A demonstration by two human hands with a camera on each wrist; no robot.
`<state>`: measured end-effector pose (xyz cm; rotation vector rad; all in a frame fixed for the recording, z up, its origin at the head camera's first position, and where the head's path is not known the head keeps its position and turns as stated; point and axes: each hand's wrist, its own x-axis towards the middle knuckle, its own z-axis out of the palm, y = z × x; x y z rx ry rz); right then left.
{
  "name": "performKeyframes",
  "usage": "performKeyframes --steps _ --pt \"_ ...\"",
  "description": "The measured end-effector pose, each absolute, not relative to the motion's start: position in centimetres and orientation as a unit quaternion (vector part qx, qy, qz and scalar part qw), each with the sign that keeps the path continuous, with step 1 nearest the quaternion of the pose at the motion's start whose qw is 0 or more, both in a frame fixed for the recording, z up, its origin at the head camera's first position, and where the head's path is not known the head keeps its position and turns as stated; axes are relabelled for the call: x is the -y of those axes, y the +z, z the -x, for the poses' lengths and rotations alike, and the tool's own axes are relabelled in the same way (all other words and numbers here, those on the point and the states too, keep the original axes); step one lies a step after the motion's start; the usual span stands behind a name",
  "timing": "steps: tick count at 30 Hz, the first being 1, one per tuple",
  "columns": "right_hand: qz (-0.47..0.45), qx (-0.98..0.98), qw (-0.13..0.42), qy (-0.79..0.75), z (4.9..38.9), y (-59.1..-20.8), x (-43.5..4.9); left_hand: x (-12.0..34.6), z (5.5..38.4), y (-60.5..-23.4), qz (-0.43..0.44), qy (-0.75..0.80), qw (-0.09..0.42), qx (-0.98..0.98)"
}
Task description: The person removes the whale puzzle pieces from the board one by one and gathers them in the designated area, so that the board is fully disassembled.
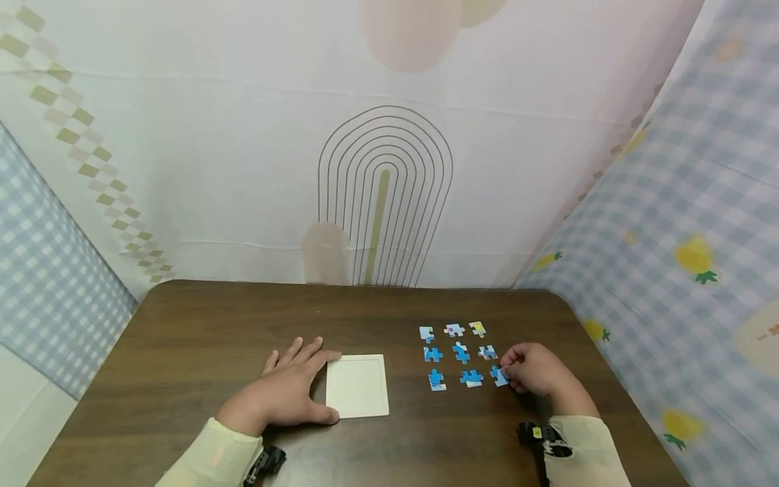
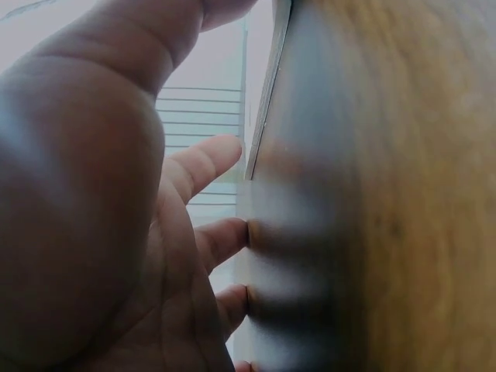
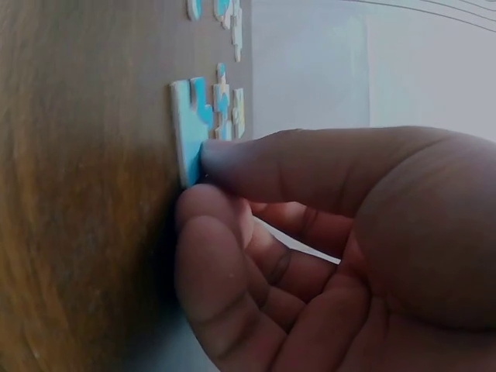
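Observation:
A square cream-coloured puzzle tray (image 1: 356, 387) with a thin raised border lies flat on the table, left of the puzzle pieces. My left hand (image 1: 285, 393) rests beside it with fingers spread, the thumb at its near left corner and the index finger at its far left corner. My right hand (image 1: 540, 373) pinches the edge of a blue jigsaw piece (image 1: 500, 376) at the near right of the group. In the right wrist view the thumb presses on that jigsaw piece (image 3: 192, 136), with the curled index finger at its edge.
Several other jigsaw pieces (image 1: 461, 352) lie apart in rows right of the tray, mostly blue, some with white or yellow. The dark wooden table (image 1: 231, 318) ends at a patterned cloth (image 1: 243, 169) behind, and a checked cloth (image 1: 657, 270) hangs on the right.

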<state>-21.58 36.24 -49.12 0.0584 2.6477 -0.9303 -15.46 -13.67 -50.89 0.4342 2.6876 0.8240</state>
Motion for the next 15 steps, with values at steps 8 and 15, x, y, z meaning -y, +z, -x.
performKeyframes --steps 8,15 --pt "-0.025 -0.921 0.182 -0.343 21.47 -50.04 -36.26 14.11 15.33 -50.79 -0.148 0.282 0.155 -0.935" --pt "-0.025 -0.919 0.180 -0.350 21.41 -50.10 -36.05 14.34 15.22 -50.82 -0.148 0.281 0.156 -0.935"
